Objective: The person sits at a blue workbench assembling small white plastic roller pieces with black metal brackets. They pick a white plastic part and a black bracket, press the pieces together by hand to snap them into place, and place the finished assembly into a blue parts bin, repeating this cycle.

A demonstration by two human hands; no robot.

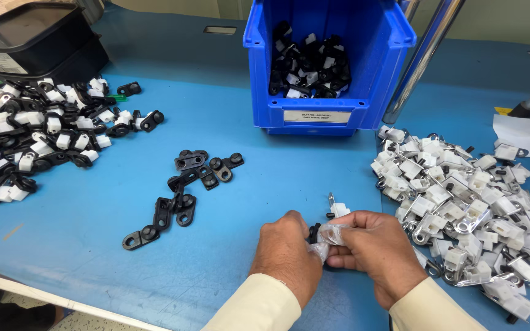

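Fingers of both your hands meet over the near middle of the blue table (93,220), pinching one small assembly between them. Your left hand (286,254) closes on a small black part (314,233), and your right hand (372,254) grasps it from the other side, with what looks like clear film wrapped over the fingertips (332,236), though the view is too tight to be sure. Just beyond your knuckles a white clip with a metal tab (337,209) lies on the table, close to your hands but apart from them.

To your right, a broad heap of white and metal clips (461,208) spreads across the table, its near edge just beside your right wrist. To your left, well apart from your hands, a loose cluster of black brackets (182,190) lies flat in a rough diagonal line. Farther left sits a larger pile of joined black and white parts (38,135), and behind it a black tray (32,37) rests at the table's far corner.

Straight ahead of you stands a blue bin (363,73) with an open front, holding more black and white parts (308,67). A metal pole (421,61) rises at a slant beside the bin's right wall
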